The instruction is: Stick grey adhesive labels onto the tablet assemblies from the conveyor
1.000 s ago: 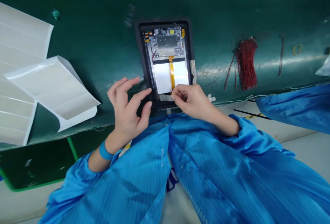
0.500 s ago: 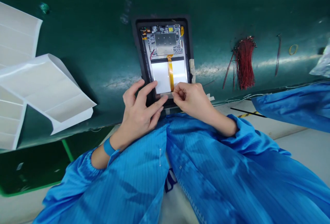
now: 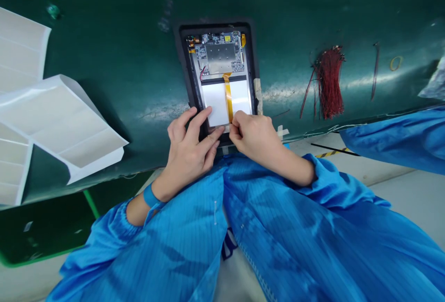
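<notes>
An opened tablet-like device lies in a black frame, its circuit board at the far end and white battery panels nearer me. An orange tape strip runs down between the panels. My left hand rests spread over the near left corner, fingertips touching the panel and the near edge. At the near edge beside the tape's end, my right hand is closed in a pinch; what it grips, if anything, is hidden by the fingers.
Pale label sheets lie at the left. To the right are a bundle of red wires, a separate wire, a yellow ring and a clear plastic bag. Another person's blue sleeve shows at the right.
My right fingers have closed more tightly and turned slightly at the near edge. My left hand stays almost in place. The whole view has shifted a little.
</notes>
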`<state>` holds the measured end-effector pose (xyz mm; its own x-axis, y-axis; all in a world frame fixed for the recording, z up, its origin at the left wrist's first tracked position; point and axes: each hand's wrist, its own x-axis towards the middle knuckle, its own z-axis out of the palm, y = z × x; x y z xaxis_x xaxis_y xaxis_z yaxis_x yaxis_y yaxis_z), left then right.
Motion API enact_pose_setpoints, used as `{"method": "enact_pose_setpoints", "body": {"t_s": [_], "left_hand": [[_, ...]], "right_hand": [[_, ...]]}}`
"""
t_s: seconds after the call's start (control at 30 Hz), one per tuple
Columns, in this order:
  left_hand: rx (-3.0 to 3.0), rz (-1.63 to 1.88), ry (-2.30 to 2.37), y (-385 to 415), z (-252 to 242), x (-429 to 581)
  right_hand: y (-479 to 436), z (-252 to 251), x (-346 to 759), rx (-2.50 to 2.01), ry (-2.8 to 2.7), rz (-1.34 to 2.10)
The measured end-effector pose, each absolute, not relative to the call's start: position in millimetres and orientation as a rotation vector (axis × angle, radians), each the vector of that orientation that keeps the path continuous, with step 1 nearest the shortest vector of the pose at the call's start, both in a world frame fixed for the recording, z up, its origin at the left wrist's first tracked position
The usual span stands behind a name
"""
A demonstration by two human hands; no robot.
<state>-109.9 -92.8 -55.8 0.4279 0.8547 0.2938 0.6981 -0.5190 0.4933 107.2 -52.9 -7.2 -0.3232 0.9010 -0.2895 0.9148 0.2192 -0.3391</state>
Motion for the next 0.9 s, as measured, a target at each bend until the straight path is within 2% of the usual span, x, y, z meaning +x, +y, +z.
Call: {"method": "enact_pose_setpoints", "body": {"t_s": [0.13, 0.23, 0.3, 0.47, 0.63, 0.73, 0.8, 0.9], "left_hand": [[2.364, 0.731, 1.436, -97.0, -52.8, -115.0], [2.386, 0.718, 1.397, -97.4, -51.9, -114.1], [2.39, 0.687, 1.384, -97.1, -53.2, -112.7], [2.446, 0.641, 1.401, -101.2, -56.6, -118.8], [2.703, 0.574, 1.271, -101.8, -50.3, -127.8], [2.731, 0.554, 1.204, -90.4, -39.0, -131.0], [2.641, 0.644, 1.269, -73.6, -28.7, -132.2], [2.408, 0.767, 1.63, -32.3, -12.6, -129.2]], "right_hand": [[-60.9, -8.8, 124.5, 1.826, 2.604, -0.308], [-63.6, -16.6, 140.3, 1.536, 3.047, -0.187], [-64.3, -25.1, 149.1, 1.332, 3.205, -0.163], [-65.6, -39.7, 171.7, 1.403, 3.15, -0.25], [-63.3, -46.0, 179.7, 1.134, 3.29, -0.214], [-60.8, -55.4, 177.5, 1.149, 3.422, -0.167], [-59.8, -60.8, 176.3, 1.189, 3.482, -0.173], [-59.3, -63.6, 175.7, 1.195, 3.495, -0.201]]}}
